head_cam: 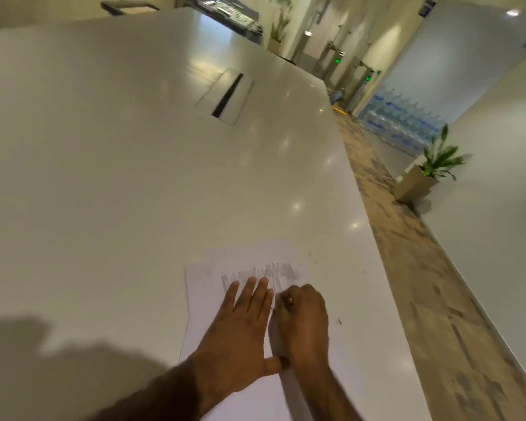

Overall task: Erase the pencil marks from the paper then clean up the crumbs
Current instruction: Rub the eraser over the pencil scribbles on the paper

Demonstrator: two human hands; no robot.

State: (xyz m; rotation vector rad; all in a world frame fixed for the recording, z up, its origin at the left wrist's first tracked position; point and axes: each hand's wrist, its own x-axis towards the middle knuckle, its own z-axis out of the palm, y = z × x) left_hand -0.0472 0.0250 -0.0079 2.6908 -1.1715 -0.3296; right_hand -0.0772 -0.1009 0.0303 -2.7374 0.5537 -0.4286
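A white sheet of paper (207, 302) lies on the white table near its front right part. Grey pencil scribbles (274, 273) run across the upper half of the sheet. My left hand (240, 332) lies flat on the paper with straight fingers, pressing it down just below the scribbles. My right hand (304, 320) is curled into a fist right beside it, fingers closed round something small at the paper; the thing itself is hidden by the fingers. A few dark crumbs (338, 322) lie on the table to the right of the sheet.
The long glossy white table (134, 165) stretches away, with a cable slot (227, 95) set in its middle. Its right edge runs along a patterned carpet aisle. A potted plant (428, 174) stands on the floor at the right, stacked water bottles (404, 123) behind it.
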